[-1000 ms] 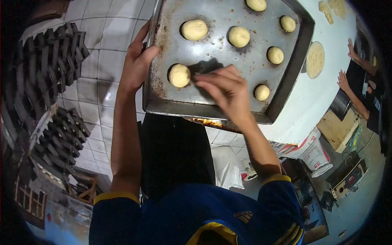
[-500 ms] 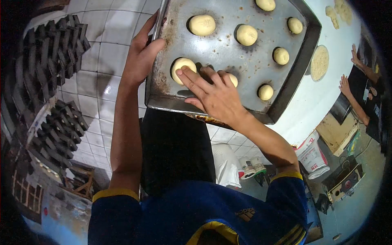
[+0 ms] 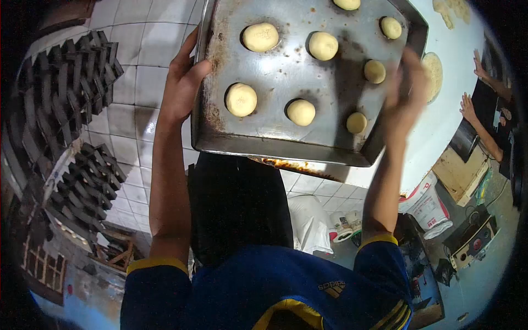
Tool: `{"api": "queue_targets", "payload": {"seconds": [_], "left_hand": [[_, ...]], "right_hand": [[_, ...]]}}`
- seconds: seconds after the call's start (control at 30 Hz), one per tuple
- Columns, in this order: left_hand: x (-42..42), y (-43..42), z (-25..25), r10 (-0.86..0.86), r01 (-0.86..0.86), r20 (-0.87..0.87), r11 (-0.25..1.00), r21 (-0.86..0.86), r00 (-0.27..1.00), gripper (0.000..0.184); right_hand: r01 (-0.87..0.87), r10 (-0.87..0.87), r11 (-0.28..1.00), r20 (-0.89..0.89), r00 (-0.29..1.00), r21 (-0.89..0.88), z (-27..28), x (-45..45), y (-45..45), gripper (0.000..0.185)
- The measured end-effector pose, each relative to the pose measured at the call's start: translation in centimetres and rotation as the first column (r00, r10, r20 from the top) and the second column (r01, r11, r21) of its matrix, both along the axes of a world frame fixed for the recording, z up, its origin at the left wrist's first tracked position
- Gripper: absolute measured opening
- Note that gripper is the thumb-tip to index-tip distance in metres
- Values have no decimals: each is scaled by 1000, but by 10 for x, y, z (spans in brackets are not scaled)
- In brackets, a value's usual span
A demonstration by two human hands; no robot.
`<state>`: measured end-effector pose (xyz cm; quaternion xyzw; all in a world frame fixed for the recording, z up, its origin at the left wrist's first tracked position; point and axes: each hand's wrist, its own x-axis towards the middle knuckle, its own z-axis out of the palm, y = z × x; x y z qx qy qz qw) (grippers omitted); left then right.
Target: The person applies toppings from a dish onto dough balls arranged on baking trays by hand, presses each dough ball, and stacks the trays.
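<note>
A worn metal baking tray [image 3: 341, 104] is held up in front of me, with several pale dough balls [image 3: 301, 112] spaced apart on it. The nearest-left dough ball [image 3: 241, 100] has a slightly flattened top. My left hand [image 3: 184, 82] grips the tray's left rim, thumb on the inside and the fingers partly hidden behind the wall. Over the right wall of the tray, my right hand [image 3: 406, 93] is smeared by motion. Whether its fingers touch the rim does not show.
A white work table [image 3: 429, 143] lies under and beyond the tray, with a round pale crumbly patch [image 3: 433, 77] on it. At the far right stands another person, hands [image 3: 468, 108] over the table. Racks of dark stacked trays [image 3: 66, 82] fill the left. White sacks [image 3: 426, 206] rest below.
My right hand has left the dough ball at the tray's near left and swung right to the tray's right wall. The tray has shifted slightly left in view.
</note>
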<state>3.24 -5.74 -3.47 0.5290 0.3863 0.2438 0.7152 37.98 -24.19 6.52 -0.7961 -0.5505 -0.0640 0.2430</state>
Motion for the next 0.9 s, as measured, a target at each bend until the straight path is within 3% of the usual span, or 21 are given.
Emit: {"api": "queue_targets", "payload": {"seconds": [0.07,0.13,0.17,0.23,0.27,0.5,0.57,0.6,0.63,0.7,0.83,0.9], "left_hand": [[-1,0,3,-28,27,-30,999,-34,999,86],[1,-1,2,-12,10,-42,999,-36,999,84],[1,-1,2,9,-12,-60,999,-38,998,83],[4,0,7,14,-16,-61,999,-35,998,80],[5,-1,8,18,-20,-59,999,-36,998,79],[5,0,6,26,-32,-53,993,-114,998,76],[5,2,8,12,-21,-122,997,-78,992,75],[6,1,9,10,-19,-117,997,-78,993,75],[6,1,10,17,-26,-114,997,-79,993,76],[7,1,10,23,-32,-110,996,-80,994,76],[4,2,5,21,-29,-85,996,-88,996,76],[2,3,0,-2,-4,-69,996,-91,998,76]], "right_hand": [[272,-265,962,225,937,0,3,86,-25,33],[410,-345,894,308,887,-179,-13,175,-65,33],[412,-348,894,307,886,-175,-16,191,-71,33],[452,-415,795,180,892,-406,-21,206,-77,39],[502,-427,733,264,865,-458,-27,207,-72,40],[543,-478,672,265,837,-503,-25,200,-65,40],[483,-401,753,271,875,-446,-31,202,-70,41],[468,-446,759,162,880,-453,-25,203,-71,39],[470,-447,759,165,879,-451,-19,203,-73,39],[487,-568,754,-66,820,-440,-9,192,-71,36],[481,-494,739,105,863,-472,-26,195,-71,35],[554,-481,686,277,832,-471,-29,192,-66,34]]}}
